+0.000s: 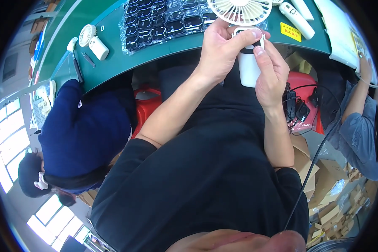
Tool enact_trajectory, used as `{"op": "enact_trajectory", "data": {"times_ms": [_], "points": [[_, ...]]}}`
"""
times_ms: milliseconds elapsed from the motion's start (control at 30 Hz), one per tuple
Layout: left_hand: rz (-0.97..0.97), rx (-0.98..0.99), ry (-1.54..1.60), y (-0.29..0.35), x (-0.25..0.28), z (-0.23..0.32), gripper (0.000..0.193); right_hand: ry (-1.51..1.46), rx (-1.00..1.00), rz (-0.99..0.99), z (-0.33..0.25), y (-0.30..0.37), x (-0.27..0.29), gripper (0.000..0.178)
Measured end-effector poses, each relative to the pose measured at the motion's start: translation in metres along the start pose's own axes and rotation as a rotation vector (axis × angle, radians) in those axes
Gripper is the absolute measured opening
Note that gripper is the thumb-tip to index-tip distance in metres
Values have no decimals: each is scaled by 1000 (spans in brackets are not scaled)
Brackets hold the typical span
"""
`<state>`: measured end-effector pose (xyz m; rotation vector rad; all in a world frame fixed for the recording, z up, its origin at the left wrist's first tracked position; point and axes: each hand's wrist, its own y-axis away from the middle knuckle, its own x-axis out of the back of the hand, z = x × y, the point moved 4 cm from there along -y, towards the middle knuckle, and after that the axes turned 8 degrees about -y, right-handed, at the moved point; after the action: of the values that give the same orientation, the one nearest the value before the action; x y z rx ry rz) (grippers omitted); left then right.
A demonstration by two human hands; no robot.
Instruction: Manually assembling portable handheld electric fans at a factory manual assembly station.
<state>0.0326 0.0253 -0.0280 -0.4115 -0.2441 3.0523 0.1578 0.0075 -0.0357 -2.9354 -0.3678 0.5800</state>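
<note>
Both of my hands are at a cream-white handheld fan, held just off the near edge of the green table. Its round slotted fan head (240,11) points away from me, and its white handle (249,70) hangs toward me. My left hand (219,52) is closed around the upper handle from the left, its thumb across the top near the neck. From the right, my right hand (272,75) grips the handle's side, thumb and fingers around a thin pale piece at its upper edge. The fingers partly hide the joint between head and handle.
A wrapped tray of black parts (168,25) lies ahead on the green table (113,69). Left are another small fan (98,48), tweezers (88,59) and a black-handled tool (77,67). Right are a yellow card (290,32) and white fan bodies (297,21). People sit on both sides.
</note>
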Motion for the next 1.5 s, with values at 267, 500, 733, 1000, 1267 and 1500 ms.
{"op": "enact_trajectory", "data": {"times_ms": [267, 500, 733, 1000, 1267, 1500], "points": [[-73, 21, 96, -3, 12, 7, 34, -90, -83, -100, -9, -11, 4, 35], [-165, -90, -108, -4, 7, 17, 31, 32, -1, -47, -16, -12, 2, 28], [-148, 51, 40, -1, 22, -14, 41, 127, -2, -124, -3, -8, 14, 33], [-158, 52, -13, -15, 9, -5, 55, -248, -164, -96, -6, -14, 16, 45], [-140, 15, 88, -17, -9, -11, 68, -63, -76, 7, -8, -21, 15, 32], [-137, 47, 250, -25, -5, -30, 65, -98, -114, 91, -9, -34, 18, 29]]}}
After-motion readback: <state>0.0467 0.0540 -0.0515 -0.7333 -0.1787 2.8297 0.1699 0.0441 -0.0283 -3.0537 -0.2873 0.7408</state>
